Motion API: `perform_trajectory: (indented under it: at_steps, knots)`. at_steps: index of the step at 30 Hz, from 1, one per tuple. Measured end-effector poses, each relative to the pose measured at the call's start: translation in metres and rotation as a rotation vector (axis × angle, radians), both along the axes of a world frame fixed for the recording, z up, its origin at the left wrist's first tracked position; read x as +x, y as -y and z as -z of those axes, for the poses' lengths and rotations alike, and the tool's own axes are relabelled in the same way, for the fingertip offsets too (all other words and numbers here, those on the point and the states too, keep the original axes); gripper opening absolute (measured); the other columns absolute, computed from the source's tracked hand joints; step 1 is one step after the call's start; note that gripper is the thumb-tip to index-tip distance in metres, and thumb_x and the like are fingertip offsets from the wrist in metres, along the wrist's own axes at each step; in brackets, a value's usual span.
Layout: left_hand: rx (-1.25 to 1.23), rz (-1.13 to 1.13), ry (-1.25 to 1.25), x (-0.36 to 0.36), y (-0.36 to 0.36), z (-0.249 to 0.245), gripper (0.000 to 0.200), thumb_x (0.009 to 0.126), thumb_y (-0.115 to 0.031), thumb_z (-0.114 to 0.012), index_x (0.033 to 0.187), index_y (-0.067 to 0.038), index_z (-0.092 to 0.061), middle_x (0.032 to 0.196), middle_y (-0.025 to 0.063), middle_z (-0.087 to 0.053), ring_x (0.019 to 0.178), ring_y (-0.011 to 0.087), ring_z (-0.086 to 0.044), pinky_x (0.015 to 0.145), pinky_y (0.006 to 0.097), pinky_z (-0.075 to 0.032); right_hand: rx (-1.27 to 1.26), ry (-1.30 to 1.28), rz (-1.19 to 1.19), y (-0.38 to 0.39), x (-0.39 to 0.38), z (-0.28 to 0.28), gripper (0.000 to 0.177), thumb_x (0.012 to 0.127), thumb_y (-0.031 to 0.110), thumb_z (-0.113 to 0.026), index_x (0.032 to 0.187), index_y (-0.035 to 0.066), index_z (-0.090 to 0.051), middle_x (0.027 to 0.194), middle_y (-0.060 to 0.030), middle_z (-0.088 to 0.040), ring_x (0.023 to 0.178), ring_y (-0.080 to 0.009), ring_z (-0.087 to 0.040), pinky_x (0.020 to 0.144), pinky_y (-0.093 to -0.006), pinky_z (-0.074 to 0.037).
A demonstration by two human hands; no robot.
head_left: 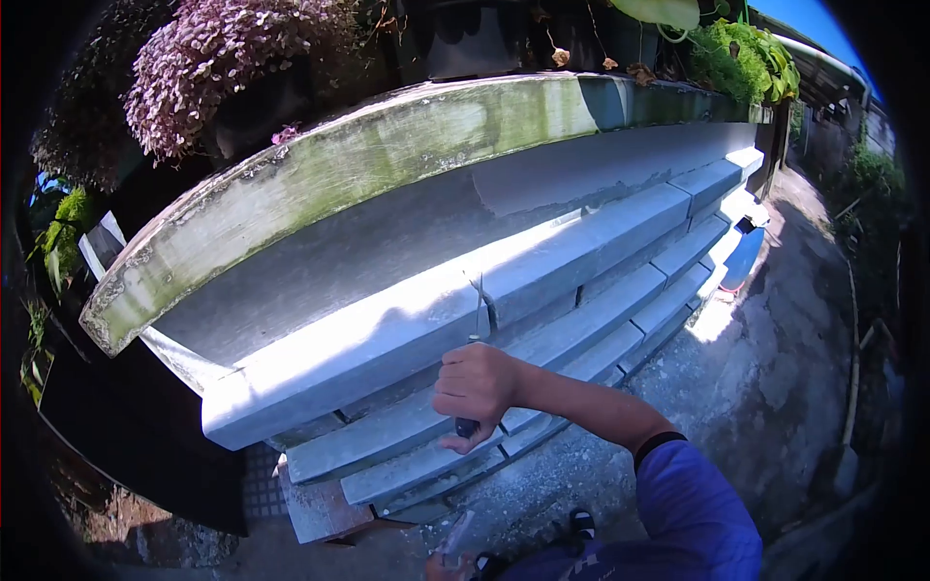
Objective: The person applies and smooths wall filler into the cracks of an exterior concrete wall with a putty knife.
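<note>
My right hand (477,385) is closed around the dark handle of a narrow-bladed hand tool (479,318). Its thin metal blade points up and away, overlapping the front face of the top row of grey blocks (542,276), beside a dark vertical line there. Low in the picture, part of my left hand (442,567) shows, next to a pale, flat, whitish object (457,533). Most of that hand is cut off by the frame edge, and I cannot tell whether it grips this object.
Block rows step down below the top one, with dark joints between them. Above hangs a mossy concrete ledge (387,165) bearing potted plants, including a pink-leaved one (223,63). A blue object (743,259) stands at the far right end. Rough ground (722,407) runs along the right.
</note>
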State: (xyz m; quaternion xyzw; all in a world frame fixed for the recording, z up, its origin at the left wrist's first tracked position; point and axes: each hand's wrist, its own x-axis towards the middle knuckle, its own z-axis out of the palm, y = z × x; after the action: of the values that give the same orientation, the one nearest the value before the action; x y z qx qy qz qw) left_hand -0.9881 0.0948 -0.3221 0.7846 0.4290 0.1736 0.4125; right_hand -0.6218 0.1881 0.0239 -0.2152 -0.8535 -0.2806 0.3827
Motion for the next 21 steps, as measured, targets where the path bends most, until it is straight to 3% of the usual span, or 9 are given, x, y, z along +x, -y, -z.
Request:
perform_trajectory:
  at_steps: [2,5,8,13,15,17,19,21]
  knots:
    - [-0.066,-0.104,-0.037,-0.003,-0.012,-0.001,0.045,0.084,-0.01,-0.075,0.125,0.002,-0.06,0.109,0.0177,-0.067,0.099,0.0322,-0.062,0.09,0.0426,-0.051,0.043,-0.029,0.038,0.034,-0.008,0.033,0.033,0.078,0.026,-0.077,0.067,0.009,-0.051,0.061,-0.0003,-0.045,0.05,-0.0188,-0.048,0.049,-0.0308,-0.04]
    - [-0.02,-0.215,0.23,0.006,-0.024,-0.033,0.047,0.087,-0.015,-0.074,0.128,0.003,-0.059,0.11,0.0187,-0.067,0.097,0.0336,-0.062,0.087,0.0437,-0.051,-0.03,-0.214,0.142,0.077,-0.013,0.098,0.03,0.077,0.009,-0.076,0.063,0.009,-0.049,0.061,-0.0023,-0.049,0.05,-0.0186,-0.05,0.048,-0.0309,-0.042]
    - [-0.179,-0.343,0.498,0.02,-0.04,-0.037,0.049,0.089,-0.018,-0.072,0.131,0.003,-0.058,0.115,0.0199,-0.067,0.102,0.0343,-0.062,0.092,0.0433,-0.049,-0.196,-0.437,0.34,0.122,-0.015,0.158,0.029,0.074,0.006,-0.077,0.063,0.009,-0.051,0.059,-0.0031,-0.051,0.048,-0.0204,-0.051,0.046,-0.0328,-0.042]
    - [0.123,-0.184,0.646,0.056,-0.082,-0.073,0.058,0.082,-0.011,-0.079,0.13,0.009,-0.055,0.132,0.0257,-0.057,0.122,0.0304,-0.058,0.105,0.0386,-0.043,-0.398,-0.677,0.59,0.202,-0.015,0.228,0.028,0.072,0.004,-0.075,0.061,0.011,-0.05,0.055,-0.0053,-0.05,0.043,-0.024,-0.051,0.043,-0.0358,-0.041]
    - [0.231,-0.066,0.608,0.088,-0.091,-0.145,0.056,0.08,-0.006,-0.079,0.129,0.009,-0.056,0.127,0.0209,-0.059,0.119,0.0272,-0.058,0.105,0.0391,-0.042,-0.417,-0.728,0.671,0.227,-0.012,0.239,0.029,0.071,0.004,-0.075,0.06,0.012,-0.049,0.054,-0.0059,-0.049,0.042,-0.0253,-0.05,0.042,-0.0363,-0.039]
    - [0.38,0.034,0.613,0.113,-0.105,-0.181,0.054,0.081,-0.005,-0.076,0.129,0.01,-0.056,0.129,0.0203,-0.059,0.122,0.0273,-0.057,0.107,0.0389,-0.041,-0.45,-0.777,0.736,0.248,-0.009,0.249,0.03,0.071,0.004,-0.074,0.059,0.012,-0.048,0.054,-0.0062,-0.049,0.043,-0.0265,-0.051,0.042,-0.0366,-0.039]
    - [0.333,-0.042,0.742,0.149,-0.1,-0.219,0.056,0.081,-0.004,-0.076,0.131,0.01,-0.054,0.128,0.0212,-0.06,0.125,0.0283,-0.056,0.109,0.039,-0.04,-0.45,-0.783,0.77,0.268,-0.003,0.259,0.03,0.071,0.004,-0.074,0.059,0.012,-0.048,0.054,-0.0065,-0.049,0.044,-0.0273,-0.052,0.044,-0.0377,-0.039]
    - [0.266,0.06,0.976,0.194,-0.092,-0.253,0.058,0.083,-0.006,-0.074,0.134,0.011,-0.052,0.128,0.0206,-0.06,0.129,0.0299,-0.055,0.112,0.0377,-0.036,-0.444,-0.778,0.802,0.27,0.01,0.267,0.029,0.071,0.005,-0.074,0.059,0.012,-0.049,0.054,-0.0069,-0.049,0.045,-0.0276,-0.053,0.045,-0.0382,-0.04]
